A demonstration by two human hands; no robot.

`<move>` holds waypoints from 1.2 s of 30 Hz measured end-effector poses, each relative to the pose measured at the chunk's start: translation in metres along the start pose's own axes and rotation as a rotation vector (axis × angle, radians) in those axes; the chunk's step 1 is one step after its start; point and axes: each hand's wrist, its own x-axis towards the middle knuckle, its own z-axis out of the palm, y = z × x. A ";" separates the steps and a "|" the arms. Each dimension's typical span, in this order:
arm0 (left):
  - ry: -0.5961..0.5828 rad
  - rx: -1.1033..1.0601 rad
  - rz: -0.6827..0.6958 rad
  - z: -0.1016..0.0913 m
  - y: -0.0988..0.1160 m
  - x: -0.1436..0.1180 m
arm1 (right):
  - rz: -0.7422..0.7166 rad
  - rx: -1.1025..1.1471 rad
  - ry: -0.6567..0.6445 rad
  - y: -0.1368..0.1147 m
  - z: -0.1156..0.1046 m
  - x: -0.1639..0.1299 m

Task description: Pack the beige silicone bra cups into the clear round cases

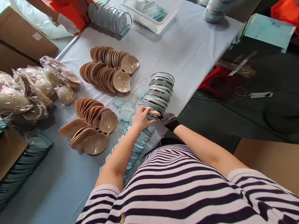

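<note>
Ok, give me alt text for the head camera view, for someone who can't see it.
Both hands meet on a row of stacked clear plastic cases at the table's near edge: the bare left hand on top, the right hand in a black mesh glove. Left of them lie beige cups; a white basket stands farther back.

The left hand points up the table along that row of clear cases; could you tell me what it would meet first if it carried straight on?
Probably the row of stacked clear plastic cases itself: the left hand already rests at its near end, fingers aimed along it. Depth is hard to judge from this view.
</note>
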 end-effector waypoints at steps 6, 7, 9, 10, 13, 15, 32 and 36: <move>0.057 -0.095 -0.098 -0.001 -0.004 0.000 | -0.031 0.002 -0.056 -0.003 -0.011 0.012; 0.030 -0.085 -0.103 -0.001 -0.004 0.001 | -0.025 -0.013 -0.053 -0.004 -0.013 0.011; -0.047 -0.045 -0.099 0.001 -0.003 0.003 | -0.029 -0.019 -0.039 -0.005 -0.014 0.008; -0.078 -0.024 -0.094 0.001 -0.002 0.003 | -0.030 -0.007 -0.024 -0.005 -0.014 0.006; -0.102 0.009 -0.075 0.002 0.000 0.004 | -0.006 0.071 0.013 -0.004 -0.009 0.000; -0.092 0.014 -0.065 0.001 0.001 0.004 | 0.021 0.122 0.005 -0.004 -0.005 -0.001; -0.055 0.027 -0.002 -0.003 0.006 0.006 | -0.181 0.371 0.087 0.005 0.000 -0.006; -0.076 0.011 0.051 -0.005 0.009 0.013 | -0.386 0.080 0.191 0.005 -0.007 0.001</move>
